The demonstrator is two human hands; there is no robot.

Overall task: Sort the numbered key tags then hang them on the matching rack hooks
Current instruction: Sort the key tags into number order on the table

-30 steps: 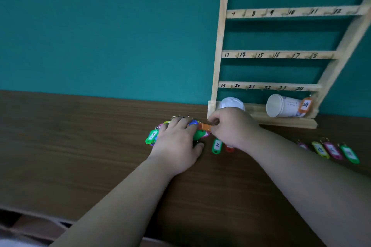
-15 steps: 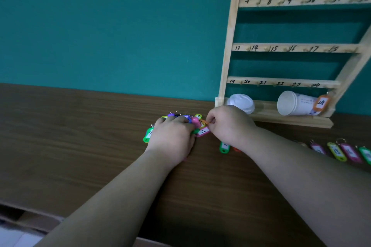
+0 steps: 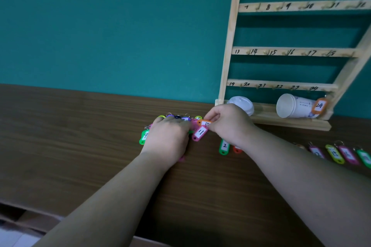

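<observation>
A heap of coloured key tags (image 3: pixel 180 119) lies on the brown table (image 3: pixel 70 146). My left hand (image 3: pixel 167 139) rests palm-down on the heap, its fingers hiding most of it. A green tag (image 3: pixel 143 136) pokes out at its left. My right hand (image 3: pixel 226 122) pinches an orange tag (image 3: pixel 204 122) at the heap's right edge, just above a pink tag marked 11 (image 3: pixel 199 133). A green tag marked 2 (image 3: pixel 224 146) and a red tag (image 3: pixel 237 149) lie below my right wrist. The wooden rack (image 3: pixel 228 46) with numbered hooks leans against the teal wall.
A row of several tags (image 3: pixel 341 154) lies on the table at the right. On the rack's bottom ledge lie a white lid (image 3: pixel 241 103) and a tipped paper cup (image 3: pixel 293 106). An orange tag marked 24 (image 3: pixel 319 105) hangs from the lowest bar.
My right hand has drawn the orange tag out of the heap's right side, and the pink 11 tag now lies exposed. My left hand stays pressed on the heap.
</observation>
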